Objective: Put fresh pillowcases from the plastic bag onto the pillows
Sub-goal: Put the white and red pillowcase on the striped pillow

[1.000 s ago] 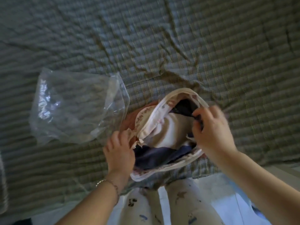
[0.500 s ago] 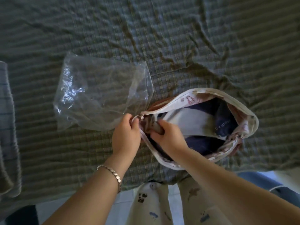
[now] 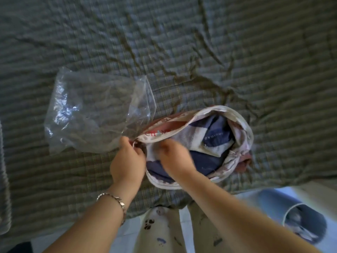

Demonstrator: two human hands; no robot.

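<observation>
A pillow point(image 3: 217, 143) in navy and white fabric lies at the near edge of the bed, partly inside a pink-and-white printed pillowcase point(image 3: 242, 128) whose open mouth faces me. My left hand point(image 3: 127, 159) pinches the left corner of the pillowcase opening, by a small metal zip pull. My right hand point(image 3: 175, 157) is curled on the fabric just inside the opening, blurred by motion. A clear plastic bag point(image 3: 94, 110) lies crumpled on the bed to the left, its edge touching the pillowcase corner.
A green-grey checked bedspread point(image 3: 237, 52) covers the bed, wrinkled around the pillow. A blue slipper point(image 3: 295, 216) lies on the pale floor at the lower right. My patterned trouser legs point(image 3: 160, 230) stand against the bed edge. Another grey cloth edge point(image 3: 3, 179) shows at the far left.
My right hand moved from the right rim of the pillowcase opening to the left corner beside my left hand. The opening now lies wider and the view has shifted.
</observation>
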